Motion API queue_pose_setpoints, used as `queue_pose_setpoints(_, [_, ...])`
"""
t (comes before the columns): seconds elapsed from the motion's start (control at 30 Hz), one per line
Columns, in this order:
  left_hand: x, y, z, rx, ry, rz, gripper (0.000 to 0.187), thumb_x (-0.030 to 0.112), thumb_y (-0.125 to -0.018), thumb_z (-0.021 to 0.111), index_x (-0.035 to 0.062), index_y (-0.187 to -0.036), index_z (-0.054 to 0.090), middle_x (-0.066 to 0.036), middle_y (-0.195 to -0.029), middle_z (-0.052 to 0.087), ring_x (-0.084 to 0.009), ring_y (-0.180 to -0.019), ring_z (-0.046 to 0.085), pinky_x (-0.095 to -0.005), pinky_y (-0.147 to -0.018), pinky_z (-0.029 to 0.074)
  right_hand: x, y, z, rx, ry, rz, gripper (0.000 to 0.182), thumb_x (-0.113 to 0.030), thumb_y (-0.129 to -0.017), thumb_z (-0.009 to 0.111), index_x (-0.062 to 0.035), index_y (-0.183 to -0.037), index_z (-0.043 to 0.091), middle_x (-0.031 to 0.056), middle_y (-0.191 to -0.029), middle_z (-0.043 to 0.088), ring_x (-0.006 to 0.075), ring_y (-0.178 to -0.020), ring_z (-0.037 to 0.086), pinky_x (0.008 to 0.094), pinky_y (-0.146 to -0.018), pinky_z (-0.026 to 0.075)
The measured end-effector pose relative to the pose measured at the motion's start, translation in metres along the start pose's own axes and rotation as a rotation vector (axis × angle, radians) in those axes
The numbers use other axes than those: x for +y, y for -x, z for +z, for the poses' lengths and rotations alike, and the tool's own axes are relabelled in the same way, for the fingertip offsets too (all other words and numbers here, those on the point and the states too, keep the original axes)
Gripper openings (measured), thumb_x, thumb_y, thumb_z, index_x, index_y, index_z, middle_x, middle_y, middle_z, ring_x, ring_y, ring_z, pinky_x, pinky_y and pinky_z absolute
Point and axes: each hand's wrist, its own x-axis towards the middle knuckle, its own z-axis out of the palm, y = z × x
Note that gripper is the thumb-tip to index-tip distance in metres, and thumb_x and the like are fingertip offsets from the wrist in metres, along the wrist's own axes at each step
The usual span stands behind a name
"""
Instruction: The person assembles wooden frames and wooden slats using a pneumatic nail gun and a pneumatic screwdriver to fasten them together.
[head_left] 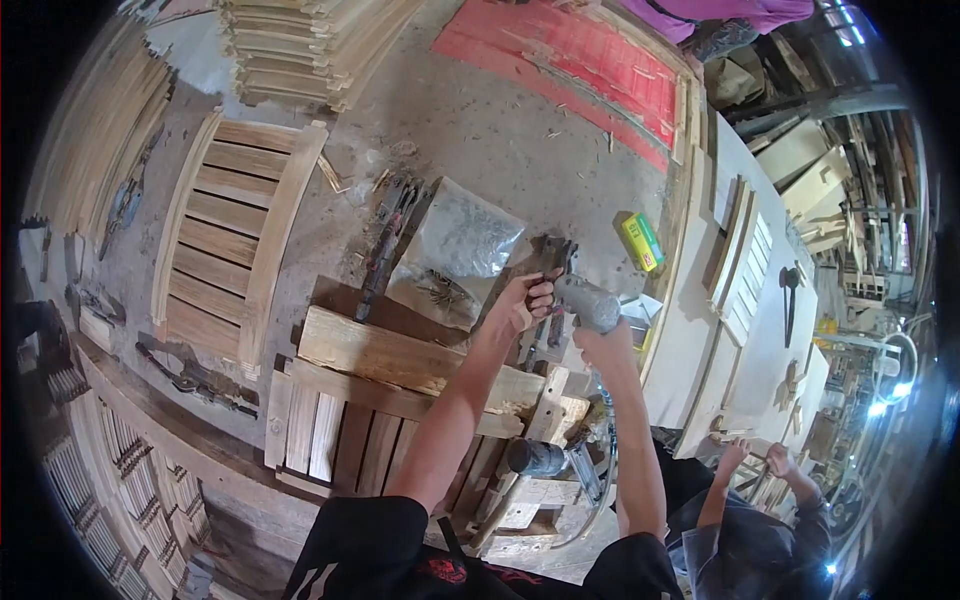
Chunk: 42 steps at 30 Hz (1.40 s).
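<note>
Your left hand [528,298] pinched a small wood piece [520,318] atop the slatted frame [400,375]; your right hand [600,335] wrapped the grey nailer [588,302]. Fastening looked underway; next needed steady alignment.

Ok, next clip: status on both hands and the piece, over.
Left hand pinching a small wood block over the slatted frame. Right hand gripping the grey power tool. Plastic bag beside the work; co-worker's hands apart, lower right.
</note>
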Motion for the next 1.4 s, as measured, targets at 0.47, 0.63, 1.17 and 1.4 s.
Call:
queue_pose_setpoints(0.47, [-0.001, -0.002, -0.006, -0.025, -0.02, -0.005, 0.031, 0.026, -0.097, 0.039, 0.0167, -0.068, 0.041, 0.005, -0.049, 0.033, -0.0133, -0.039, 0.031, -0.0286, -0.043, 0.037, -0.029, -0.003, -0.001, -0.102, 0.014, -0.026, 0.024, -0.009, -0.067, 0.065, 0.0026, -0.087, 0.061, 0.0026, -0.061, 0.055, 0.0118, -0.045, 0.048, 0.03, -0.041, 0.038])
queue_pose_setpoints(0.63, [-0.006, -0.001, 0.001, 0.156, -0.123, 0.101, 0.028, 0.026, -0.097, 0.039, 0.0148, -0.073, 0.046, 0.007, -0.051, 0.032, -0.0087, -0.041, 0.028, -0.0259, -0.04, 0.027, -0.026, -0.02, -0.003, -0.131, 0.062, -0.001, 0.024, -0.006, -0.068, 0.064, 0.0016, -0.091, 0.06, 0.0027, -0.066, 0.055, 0.0119, -0.048, 0.047, 0.0296, -0.042, 0.039])
queue_pose_setpoints(1.17, [-0.076, 0.167, 0.015, 0.561, -0.874, 0.444, 0.027, 0.022, -0.096, 0.051, 0.0046, -0.087, 0.068, 0.007, -0.063, 0.043, -0.0032, -0.057, 0.039, -0.0236, -0.05, 0.031, -0.034, -0.042, -0.009, -0.217, 0.036, 0.17, 0.02, 0.004, -0.067, 0.059, -0.0018, -0.086, 0.056, 0.0029, -0.07, 0.049, 0.0124, -0.05, 0.04, 0.0292, -0.041, 0.035])
queue_pose_setpoints(1.4, [-0.072, 0.157, 0.006, 0.602, -0.786, 0.386, 0.032, 0.03, -0.098, 0.052, 0.0051, -0.085, 0.067, 0.008, -0.06, 0.043, -0.0019, -0.05, 0.035, -0.0212, -0.045, 0.027, -0.04, -0.04, -0.006, -0.241, 0.01, 0.199, 0.017, 0.003, -0.067, 0.059, -0.0022, -0.083, 0.055, 0.0038, -0.068, 0.048, 0.0129, -0.048, 0.039, 0.031, -0.04, 0.034])
